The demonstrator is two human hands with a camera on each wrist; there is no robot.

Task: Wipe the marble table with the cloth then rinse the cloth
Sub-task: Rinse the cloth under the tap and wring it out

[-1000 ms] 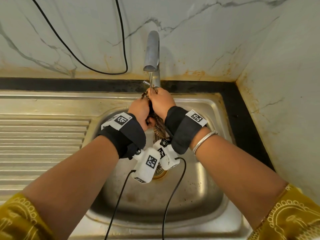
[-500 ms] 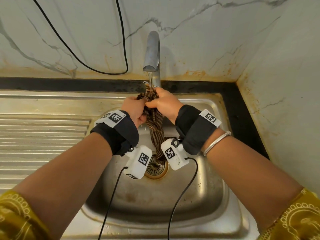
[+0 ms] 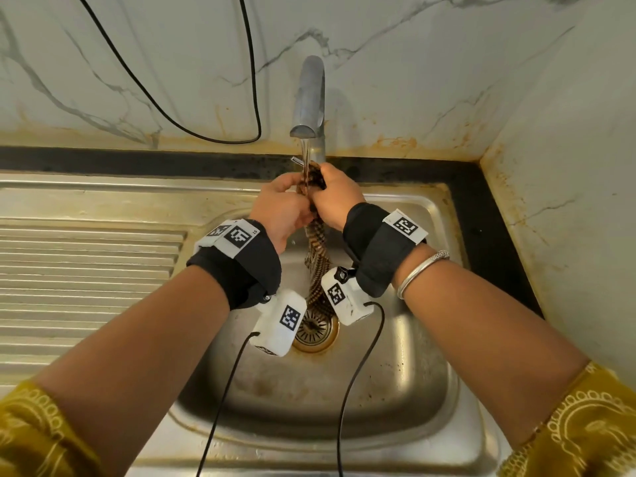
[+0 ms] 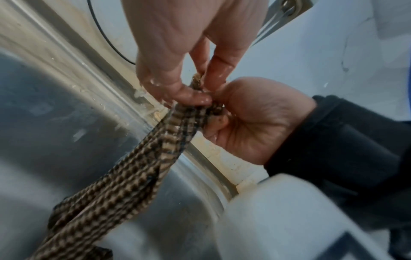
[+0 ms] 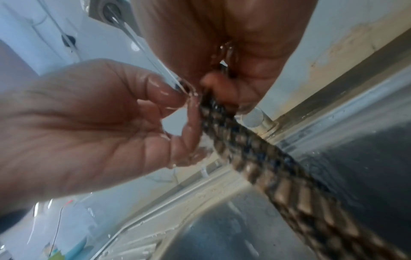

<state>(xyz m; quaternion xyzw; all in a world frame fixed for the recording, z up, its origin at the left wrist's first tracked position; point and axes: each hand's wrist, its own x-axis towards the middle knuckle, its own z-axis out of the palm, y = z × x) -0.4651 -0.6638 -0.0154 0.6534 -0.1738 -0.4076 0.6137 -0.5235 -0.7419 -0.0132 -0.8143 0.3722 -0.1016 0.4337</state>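
Note:
A wet brown-and-black checked cloth (image 3: 317,259) hangs bunched into a rope over the steel sink basin (image 3: 406,366). Both hands hold its top end under the thin water stream (image 3: 305,153) from the tap (image 3: 310,98). My left hand (image 3: 295,191) pinches the cloth between thumb and fingers; in the left wrist view the left hand (image 4: 195,91) is wet above the cloth (image 4: 133,176). My right hand (image 3: 323,187) is curled round the cloth right beside it. In the right wrist view the right hand (image 5: 224,88) grips the cloth (image 5: 278,167). The cloth's lower end trails towards the drain (image 3: 315,330).
A ribbed steel draining board (image 3: 86,270) lies left of the basin. A black counter strip (image 3: 137,161) and stained marble walls (image 3: 430,63) close the back and right. A black cable (image 3: 192,127) loops on the back wall. Wrist camera cables hang over the basin.
Half a second ago the hands had drawn apart with the cloth spread between them. They are now pressed close together again, bunching the cloth's top under the stream.

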